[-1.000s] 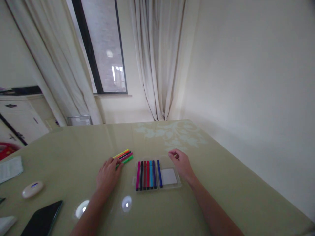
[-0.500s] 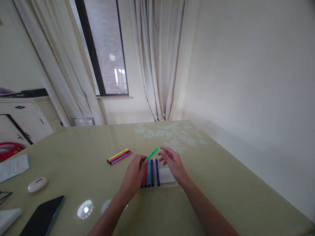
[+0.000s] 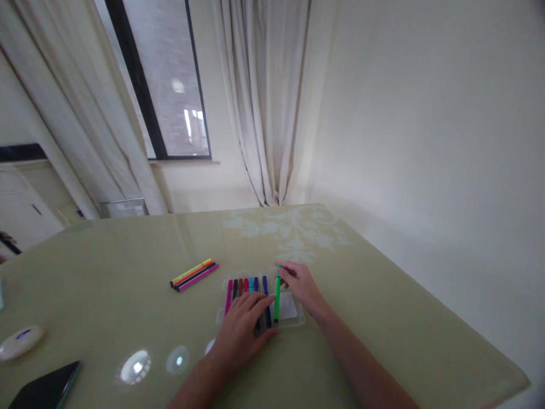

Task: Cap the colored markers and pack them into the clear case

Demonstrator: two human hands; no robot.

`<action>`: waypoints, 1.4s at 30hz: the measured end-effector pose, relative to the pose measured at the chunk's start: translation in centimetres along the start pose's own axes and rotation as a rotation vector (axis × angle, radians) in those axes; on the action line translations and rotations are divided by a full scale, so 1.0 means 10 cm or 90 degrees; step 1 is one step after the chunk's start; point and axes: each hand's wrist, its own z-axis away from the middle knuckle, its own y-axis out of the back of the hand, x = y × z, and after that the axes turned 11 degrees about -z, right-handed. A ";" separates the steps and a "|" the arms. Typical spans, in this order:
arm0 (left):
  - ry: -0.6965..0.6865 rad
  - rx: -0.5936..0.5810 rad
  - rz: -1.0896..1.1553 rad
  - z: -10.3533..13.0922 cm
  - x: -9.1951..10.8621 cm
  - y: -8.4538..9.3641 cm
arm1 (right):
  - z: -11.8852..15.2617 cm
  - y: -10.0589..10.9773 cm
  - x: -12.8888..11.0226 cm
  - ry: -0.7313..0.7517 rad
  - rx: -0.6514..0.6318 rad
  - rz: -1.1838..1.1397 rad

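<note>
A clear plastic case [image 3: 301, 319] lies on the table with a row of markers in it: a magenta one [image 3: 229, 295], black, brown, red, light blue and dark blue ones. My right hand [image 3: 301, 288] pinches the upper end of a green marker [image 3: 277, 298], which stands lengthwise over the case's right half, beside a dark blue marker [image 3: 265, 286] and a white card [image 3: 289, 305]. My left hand [image 3: 244, 324] is spread over the lower part of the row, fingers apart. Its index finger and thumb reach toward the green marker; whether they touch it I cannot tell.
Left of the case, yellow, orange, black and magenta markers [image 3: 195, 276] lie bundled on the table [image 3: 340, 352]. A dark phone-like device [image 3: 46, 386] and a white mouse-like object [image 3: 21, 342] are at the near left. A wall [image 3: 426, 170] runs along the right side.
The green marker has passed from my left hand to my right and now lies over the case's right half. My left hand has moved nearer and spread over the row. The view has turned slightly right.
</note>
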 end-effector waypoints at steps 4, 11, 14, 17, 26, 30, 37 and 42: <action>-0.026 -0.013 -0.015 -0.01 0.03 -0.01 | 0.07 -0.07 -0.01 0.009 -0.008 0.041; -0.036 -0.027 -0.028 0.00 0.01 -0.02 | 0.11 -0.18 0.00 0.000 0.023 0.031; -0.037 -0.028 -0.025 0.00 0.02 -0.01 | 0.11 -0.20 0.02 0.007 0.027 0.072; -0.041 -0.030 -0.028 -0.01 0.03 0.00 | 0.12 -0.21 0.03 0.041 0.018 0.151; -0.082 -0.018 -0.052 -0.01 0.07 0.00 | 0.17 -0.18 -0.05 0.100 -0.075 0.349; -0.066 -0.021 -0.063 -0.02 0.07 -0.01 | 0.24 -0.15 -0.17 0.104 -0.143 0.461; -0.066 -0.044 -0.092 -0.04 0.11 0.01 | 0.23 -0.14 -0.15 0.070 -0.153 0.444; -0.074 -0.051 -0.117 -0.04 0.11 0.03 | 0.22 -0.12 -0.08 0.085 -0.131 0.444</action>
